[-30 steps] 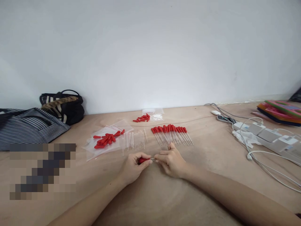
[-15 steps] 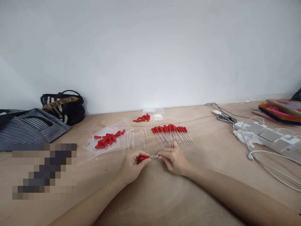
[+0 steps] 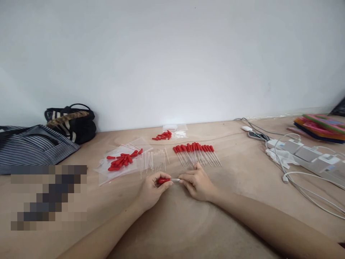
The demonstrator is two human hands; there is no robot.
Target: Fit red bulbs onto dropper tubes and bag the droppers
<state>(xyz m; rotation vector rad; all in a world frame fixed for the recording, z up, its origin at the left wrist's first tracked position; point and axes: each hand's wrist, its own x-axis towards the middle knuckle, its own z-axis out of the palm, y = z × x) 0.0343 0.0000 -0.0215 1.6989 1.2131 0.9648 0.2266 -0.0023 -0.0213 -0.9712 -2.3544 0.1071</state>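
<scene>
My left hand [image 3: 153,190] is closed around a red rubber dropper bulb [image 3: 163,181]. A clear glass dropper tube [image 3: 175,180] runs from the bulb's mouth to my right hand [image 3: 198,184], whose fingers pinch its other end. How far the tube sits inside the bulb is hidden by my left fingers. Beyond my right hand lies a row of droppers with red bulbs [image 3: 194,147], their tubes pointing toward me. Loose clear tubes [image 3: 155,160] lie beyond my left hand. Left of them, loose red bulbs [image 3: 122,162] rest on a clear plastic bag [image 3: 104,176].
Farther back is a small pile of red bulbs [image 3: 163,135] beside a bag of thin clear tubes [image 3: 180,133]. Chargers on a power strip [image 3: 307,153] and white cables [image 3: 309,173] occupy the right. A striped bag [image 3: 37,147] and a black bag [image 3: 83,124] stand at left.
Both hands keep nearly the same pose, with the bulb and tube still between them. The whole view has shifted very slightly.
</scene>
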